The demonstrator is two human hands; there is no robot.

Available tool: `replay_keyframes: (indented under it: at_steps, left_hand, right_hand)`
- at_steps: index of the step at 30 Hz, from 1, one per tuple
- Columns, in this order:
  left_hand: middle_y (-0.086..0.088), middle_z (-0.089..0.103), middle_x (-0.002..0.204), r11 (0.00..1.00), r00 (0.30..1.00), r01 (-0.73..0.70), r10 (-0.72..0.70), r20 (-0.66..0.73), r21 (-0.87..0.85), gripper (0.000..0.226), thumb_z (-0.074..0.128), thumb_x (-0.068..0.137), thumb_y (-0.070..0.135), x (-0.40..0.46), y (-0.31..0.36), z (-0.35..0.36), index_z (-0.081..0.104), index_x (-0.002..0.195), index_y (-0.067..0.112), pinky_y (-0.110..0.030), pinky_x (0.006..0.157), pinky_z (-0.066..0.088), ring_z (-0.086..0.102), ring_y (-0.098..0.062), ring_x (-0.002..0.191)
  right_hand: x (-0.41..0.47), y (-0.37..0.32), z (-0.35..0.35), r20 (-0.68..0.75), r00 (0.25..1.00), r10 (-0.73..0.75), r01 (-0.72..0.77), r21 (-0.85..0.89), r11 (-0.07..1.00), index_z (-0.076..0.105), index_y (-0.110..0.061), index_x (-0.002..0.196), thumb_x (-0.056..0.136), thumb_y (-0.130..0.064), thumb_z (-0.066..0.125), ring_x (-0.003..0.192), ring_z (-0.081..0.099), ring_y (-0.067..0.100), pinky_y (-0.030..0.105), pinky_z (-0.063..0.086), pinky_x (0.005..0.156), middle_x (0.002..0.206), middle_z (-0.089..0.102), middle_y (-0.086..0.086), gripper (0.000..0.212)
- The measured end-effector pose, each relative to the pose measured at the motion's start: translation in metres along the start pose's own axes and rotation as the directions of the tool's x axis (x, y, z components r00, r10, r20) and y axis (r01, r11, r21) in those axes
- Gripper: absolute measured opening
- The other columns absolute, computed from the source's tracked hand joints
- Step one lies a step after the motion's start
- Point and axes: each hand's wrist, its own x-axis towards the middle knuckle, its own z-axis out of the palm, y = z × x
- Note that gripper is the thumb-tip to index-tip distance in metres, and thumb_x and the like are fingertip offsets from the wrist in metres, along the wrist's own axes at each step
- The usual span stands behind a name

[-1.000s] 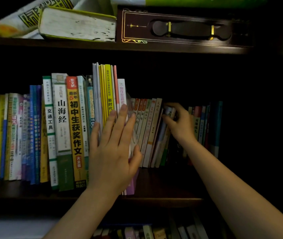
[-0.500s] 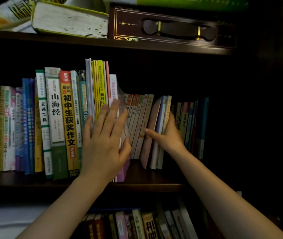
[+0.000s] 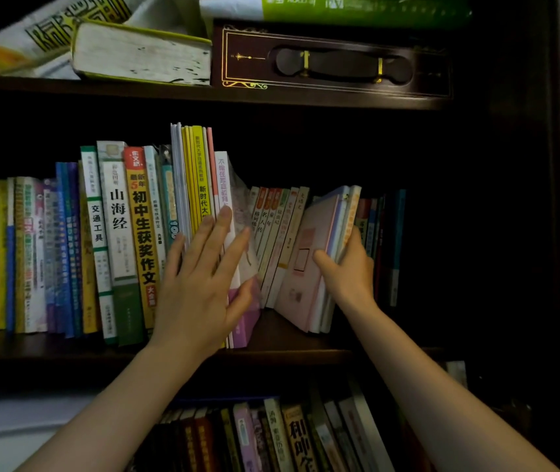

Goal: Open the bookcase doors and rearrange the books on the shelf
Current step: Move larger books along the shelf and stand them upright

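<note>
Books (image 3: 142, 240) stood in a long row on the middle shelf (image 3: 289, 352) of the dark bookcase, and we had both arms reaching up into it from below. Our left hand (image 3: 200, 284) lay flat against the spines of the tall yellow books (image 3: 197, 178) and the white book (image 3: 223, 185) next to them, fingers straight and spread, the thumb out to the right against a purple cover; it gripped nothing. To the right of the yellow books a few thin paperbacks (image 3: 275, 240) leaned toward them. Just right of those, our right hand (image 3: 348, 267) held a small bundle led by a pink book (image 3: 306, 264), the thumb pressed on the pink front cover and the fingers curled round the far side of the bundle. The bundle was tilted, its top leaning right and its foot on the shelf board, slightly forward of the paperbacks. Right of the bundle, more dark-spined books (image 3: 384, 233) stood back in shadow. Above the yellow books, on the upper shelf, a thick book (image 3: 142, 56) lay flat beside a dark box (image 3: 333, 63) with gold trim. Below the middle shelf, another row of books (image 3: 271, 441) leaned at an angle.
</note>
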Motion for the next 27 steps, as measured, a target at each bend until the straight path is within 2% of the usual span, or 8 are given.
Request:
replay_keyframes:
  at_steps: [2, 4, 8, 10, 13, 17, 23, 27]
  left_hand:
    - [-0.009, 0.019, 0.157, 1.000, 1.000, 0.009, -0.009, 0.016, 0.001, 0.061, 0.035, 0.092, 0.044, 0.000, 0.002, -0.002, 0.035, 0.146, 0.017, -0.048, 0.114, 0.013, 0.015, -0.024, 0.144]
    - [-0.009, 0.018, 0.157, 1.000, 1.000, 0.012, -0.012, 0.026, -0.006, 0.061, 0.034, 0.092, 0.045, 0.001, 0.003, -0.003, 0.034, 0.146, 0.018, -0.048, 0.114, 0.013, 0.015, -0.025, 0.144]
    - [-0.010, 0.019, 0.157, 1.000, 0.999, -0.004, 0.005, 0.036, -0.028, 0.059, 0.033, 0.092, 0.043, 0.003, 0.002, -0.004, 0.034, 0.146, 0.018, -0.047, 0.113, 0.012, 0.016, -0.025, 0.144]
    - [-0.009, 0.019, 0.157, 0.999, 0.999, -0.006, 0.007, 0.043, -0.032, 0.059, 0.032, 0.093, 0.043, 0.002, 0.000, -0.004, 0.033, 0.146, 0.019, -0.045, 0.113, 0.010, 0.014, -0.023, 0.144]
    - [-0.006, 0.019, 0.157, 0.999, 0.999, -0.003, 0.006, 0.052, -0.051, 0.059, 0.031, 0.094, 0.043, 0.002, -0.002, -0.007, 0.031, 0.147, 0.018, -0.041, 0.114, 0.008, 0.013, -0.021, 0.144]
    - [-0.003, 0.021, 0.157, 0.994, 0.998, -0.007, 0.013, 0.054, -0.109, 0.060, 0.028, 0.095, 0.042, 0.004, -0.008, -0.013, 0.025, 0.149, 0.016, -0.037, 0.114, 0.010, 0.018, -0.018, 0.144]
    - [0.001, 0.025, 0.155, 0.966, 0.998, 0.054, -0.055, 0.002, -0.254, 0.057, 0.020, 0.098, 0.044, 0.011, -0.004, -0.012, 0.023, 0.149, 0.019, -0.032, 0.108, 0.015, 0.020, -0.015, 0.142]
    - [0.004, 0.027, 0.154, 0.944, 0.992, 0.079, -0.108, -0.072, -0.319, 0.056, 0.017, 0.098, 0.043, 0.016, -0.002, -0.003, 0.024, 0.149, 0.021, -0.033, 0.100, 0.020, 0.027, -0.018, 0.136]
  right_hand:
    - [-0.004, 0.000, -0.006, -0.011, 1.000, -0.008, 0.008, -0.027, 1.000, 0.033, -0.018, 0.142, 0.090, -0.019, 0.061, 0.097, 0.054, 0.009, 0.003, 0.039, 0.061, 0.105, 0.046, -0.008, 0.060]
    - [-0.006, 0.000, -0.011, -0.012, 1.000, -0.024, 0.023, -0.044, 0.999, 0.036, -0.018, 0.140, 0.088, -0.019, 0.062, 0.093, 0.055, 0.011, 0.002, 0.035, 0.052, 0.106, 0.050, -0.006, 0.057]
    - [-0.011, -0.008, -0.012, 0.013, 0.997, -0.082, 0.083, -0.049, 0.995, 0.038, -0.019, 0.139, 0.088, -0.021, 0.062, 0.086, 0.052, 0.004, -0.001, 0.039, 0.056, 0.105, 0.053, -0.008, 0.057]
    - [-0.015, -0.017, -0.010, 0.052, 0.990, -0.129, 0.132, -0.050, 0.990, 0.039, -0.021, 0.139, 0.088, -0.024, 0.061, 0.083, 0.056, 0.003, 0.003, 0.046, 0.062, 0.103, 0.055, -0.009, 0.056]
    - [-0.024, -0.032, -0.002, 0.121, 0.969, -0.217, 0.226, -0.065, 0.972, 0.035, -0.023, 0.142, 0.088, -0.027, 0.061, 0.088, 0.061, 0.010, 0.004, 0.046, 0.060, 0.107, 0.060, -0.003, 0.061]
    - [-0.040, -0.051, 0.009, 0.213, 0.918, -0.335, 0.362, -0.098, 0.927, 0.035, -0.025, 0.144, 0.087, -0.028, 0.062, 0.096, 0.063, 0.015, 0.022, 0.053, 0.077, 0.118, 0.062, 0.001, 0.064]
    - [-0.040, -0.063, 0.008, 0.288, 0.909, -0.302, 0.324, -0.029, 0.946, 0.051, -0.022, 0.134, 0.085, -0.032, 0.067, 0.095, 0.061, 0.005, 0.012, 0.049, 0.076, 0.110, 0.066, -0.006, 0.053]
    - [-0.041, -0.068, 0.013, 0.341, 0.894, -0.291, 0.296, 0.039, 0.954, 0.045, -0.024, 0.140, 0.087, -0.033, 0.066, 0.103, 0.062, 0.008, 0.027, 0.053, 0.087, 0.117, 0.065, -0.004, 0.058]
